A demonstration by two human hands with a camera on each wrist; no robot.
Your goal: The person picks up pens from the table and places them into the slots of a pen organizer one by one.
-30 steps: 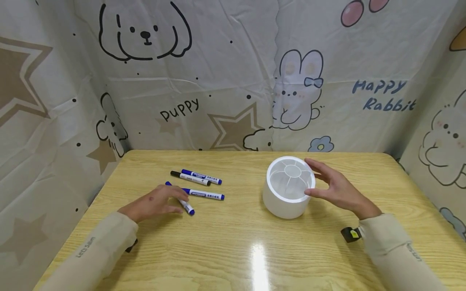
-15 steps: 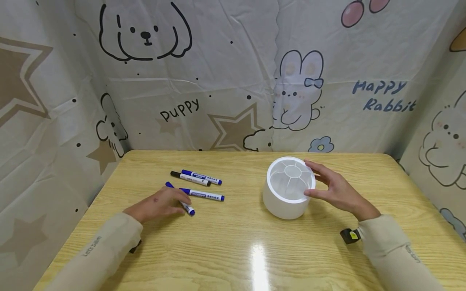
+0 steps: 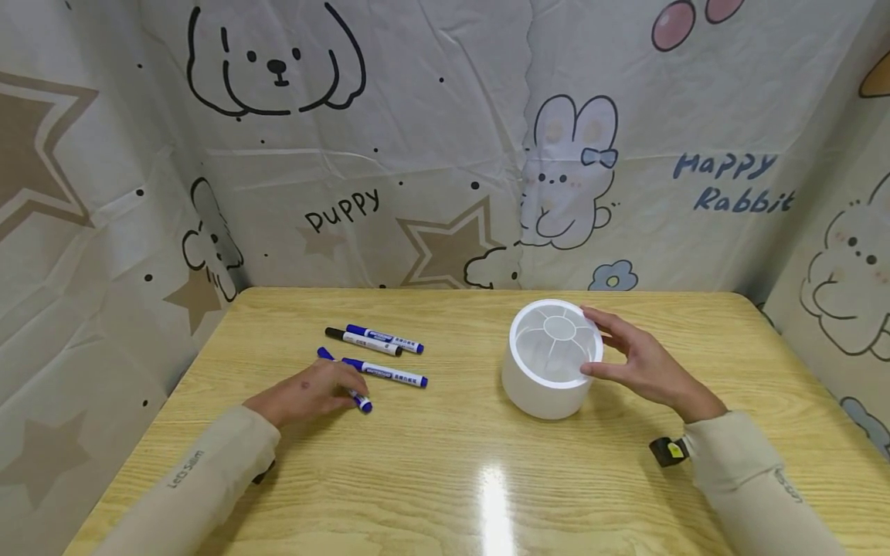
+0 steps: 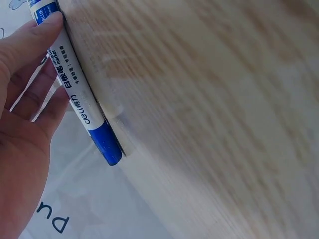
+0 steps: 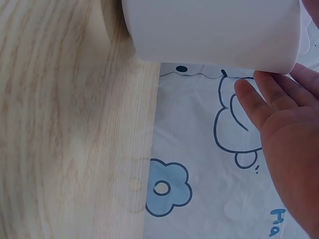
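Note:
My left hand [image 3: 313, 390] pinches a blue-capped whiteboard marker [image 4: 75, 89] between thumb and fingers, its capped end pointing toward the table front. In the left wrist view the marker lies along the wooden surface. A second blue marker [image 3: 392, 376] lies just beyond the fingers. My right hand [image 3: 650, 367] holds the side of a round white pen holder [image 3: 545, 400], thumb at the rim and fingers around the far side. The holder stands upright, its top divided into compartments around a central ring; no pens show in it. The right wrist view shows fingertips at its wall [image 5: 209, 30].
Farther back on the left, a black-capped marker [image 3: 365, 340] lies against another blue marker [image 3: 410, 344]. All stand on a wood-grain table [image 3: 431, 463]. Patterned cloth [image 3: 431, 154] hangs behind the table and along both sides.
My left hand has moved slightly right and its fingers have closed around the nearest marker. The marker beside it has shifted a little. The right hand and pen holder stay put.

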